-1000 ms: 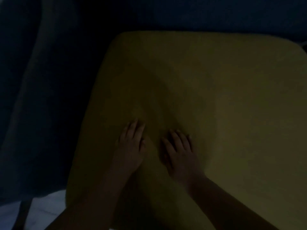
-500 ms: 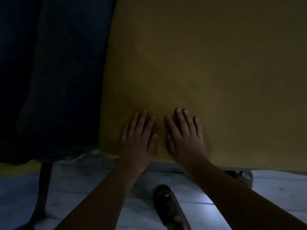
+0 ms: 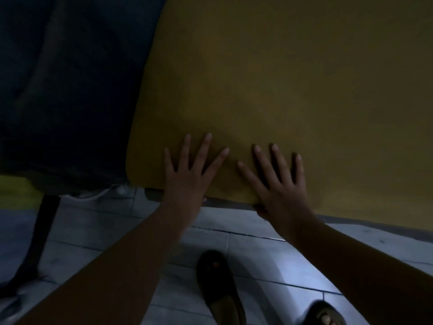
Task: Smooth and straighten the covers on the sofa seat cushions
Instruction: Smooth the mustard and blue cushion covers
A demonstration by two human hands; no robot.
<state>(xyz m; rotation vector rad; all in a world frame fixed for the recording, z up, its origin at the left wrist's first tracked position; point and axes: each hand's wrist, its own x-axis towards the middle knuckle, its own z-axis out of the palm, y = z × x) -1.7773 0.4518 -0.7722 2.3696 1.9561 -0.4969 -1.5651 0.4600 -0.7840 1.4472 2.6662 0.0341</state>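
I see the yellow cushion cover (image 3: 281,78) filling the centre and upper right of the frame, with its front edge running across the middle. My left hand (image 3: 187,177) lies flat on the cover near its lower left corner, fingers straight and spread. My right hand (image 3: 281,186) lies just beside it, also flat and splayed. Neither hand pinches fabric. Both thumbs sit at the front edge; I cannot tell if they hook under. A dark blue cushion (image 3: 70,90) occupies the upper left. A slipper (image 3: 218,285) rests on the tiled floor (image 3: 257,254) at lower centre.
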